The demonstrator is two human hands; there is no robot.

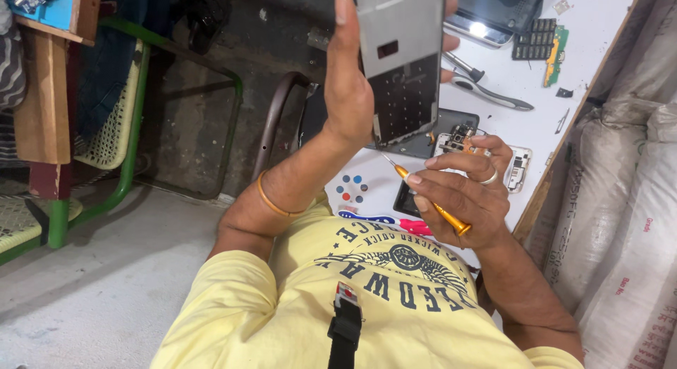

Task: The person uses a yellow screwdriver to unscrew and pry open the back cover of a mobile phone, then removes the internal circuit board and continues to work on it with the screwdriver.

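Two bare hands worked over a white workbench (599,52), each closed on something. The left hand (349,80) gripped a grey phone frame (403,62) by its long edges, thumb up one side and fingertips showing past the other, holding the panel upright and tilted toward the camera, above the bench's near edge. The right hand (462,193) pinched an orange-handled precision screwdriver (427,200) between thumb and fingers, its thin metal tip pointing up at the frame's lower corner; whether the tip touched the frame could not be told. A silver ring (489,177) sat on one finger of that hand, and an orange bangle (271,200) circled the left wrist.

Just behind the right hand lay a small circuit assembly (458,138) beside a dark tray (451,122). Below the hands, a red-and-blue tool (384,221) rested near the person's chest, next to a white card of coloured dots (351,188). Farther up the bench lay metal tweezers (493,94), a black keypad strip with a green board (543,43), and a dark phone (490,13) catching a glint of light. The person wore a yellow printed T-shirt (282,305). A green-framed chair (120,129) stood on the concrete floor to one side; pale woven sacks (627,221) were stacked against the bench on the other.
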